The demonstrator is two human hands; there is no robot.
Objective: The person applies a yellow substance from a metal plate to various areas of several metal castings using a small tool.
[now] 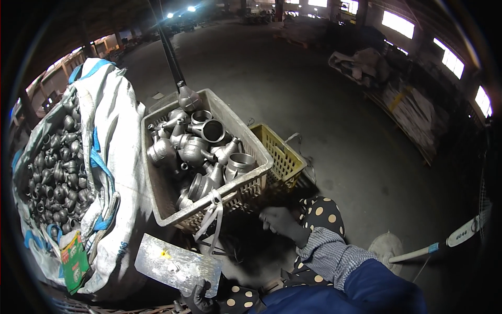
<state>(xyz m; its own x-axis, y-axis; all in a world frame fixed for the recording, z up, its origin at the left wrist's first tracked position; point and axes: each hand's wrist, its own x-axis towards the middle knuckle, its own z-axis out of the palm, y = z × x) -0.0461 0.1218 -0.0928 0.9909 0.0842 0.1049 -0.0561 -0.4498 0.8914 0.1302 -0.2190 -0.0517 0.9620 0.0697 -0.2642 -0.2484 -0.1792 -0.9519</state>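
My left hand point(200, 297), in a dark glove, has its fingers over the near right corner of a scuffed silver metal plate point(193, 269) with a small yellow mark. My right hand point(282, 222), also gloved, hangs just off the near right side of a grey plastic crate point(230, 107). Its fingers are curled in, and nothing shows in them. Grey metal pipe fittings point(194, 150), some with wide round mouths and narrow necks, lie piled in the crate. One fitting point(188, 98) sits up on its far rim.
At the left stands a big white woven sack point(112, 157) with blue straps, full of small metal fittings point(57, 178). A yellow crate point(277, 154) is behind the grey one. A pale strap point(213, 214) hangs off the crate's near rim. A white-handled pole point(418, 254) is at right.
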